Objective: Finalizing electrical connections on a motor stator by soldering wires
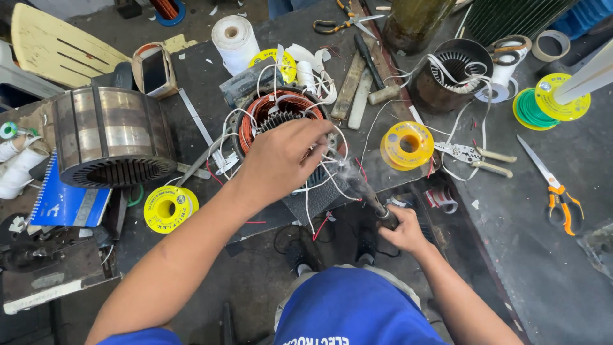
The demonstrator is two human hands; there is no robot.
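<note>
My left hand rests on top of the motor stator, fingers bent and pinching the thin white wires there. My right hand is closed tight around the dark handle of a soldering iron. The iron is long and thin. It points up and to the left, from my right hand toward the wires by my left fingers, and a little smoke floats at its tip.

The stator sits in the middle of the dark workbench. It is round, with shiny orange copper wire coiled inside and white wires sticking out all around.

A round yellow spool lies low on the left, and another yellow spool lies just right of the stator. A green spool with a yellow round label sits far right. A blue notebook lies at the left, under a big metal motor core. Orange-handled scissors lie on the right.
</note>
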